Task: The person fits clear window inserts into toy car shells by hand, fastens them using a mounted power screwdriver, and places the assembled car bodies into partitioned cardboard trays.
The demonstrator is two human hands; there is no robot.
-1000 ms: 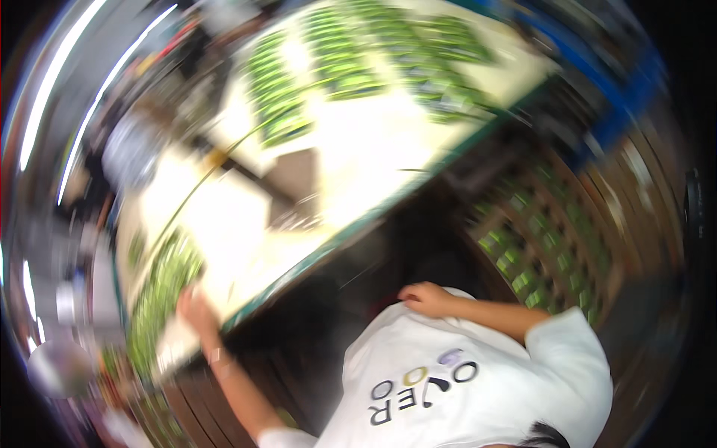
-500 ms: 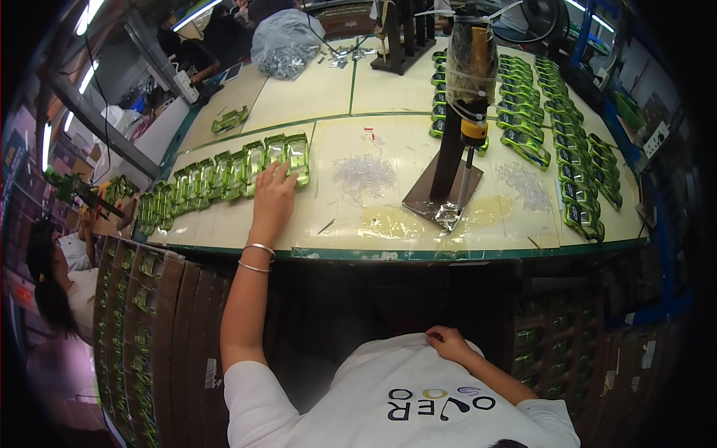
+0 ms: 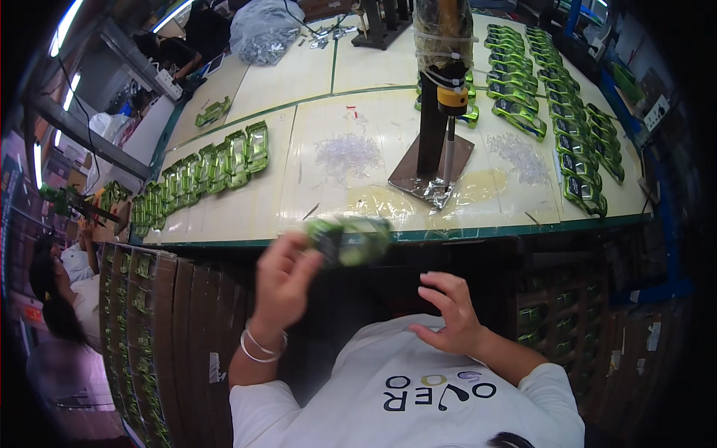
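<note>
A green plastic part (image 3: 355, 240), smeared by motion, is gripped at its left end by my left hand (image 3: 282, 280) over the table's front edge. Dark and clear patches show on it. To its right, my right hand (image 3: 452, 313) is open in front of my shirt, fingers spread and nothing in them. A slanting row of similar glossy green parts (image 3: 224, 160) lies on the left of the table. Beyond my hands stands an upright post tool (image 3: 432, 123) with a yellow collar and a metal shaft above a brown base plate (image 3: 409, 166).
Small clear plastic bits (image 3: 347, 155) are heaped left of the post, with another heap (image 3: 519, 157) to its right. Columns of green parts (image 3: 571, 134) fill the table's right. A bag of metal pieces (image 3: 265, 33) sits far back. Stacked brown trays (image 3: 160, 321) stand at lower left.
My left hand has drawn back from the row toward me, bringing a green part from its right end. My right hand has lifted off my shirt and spread its fingers.
</note>
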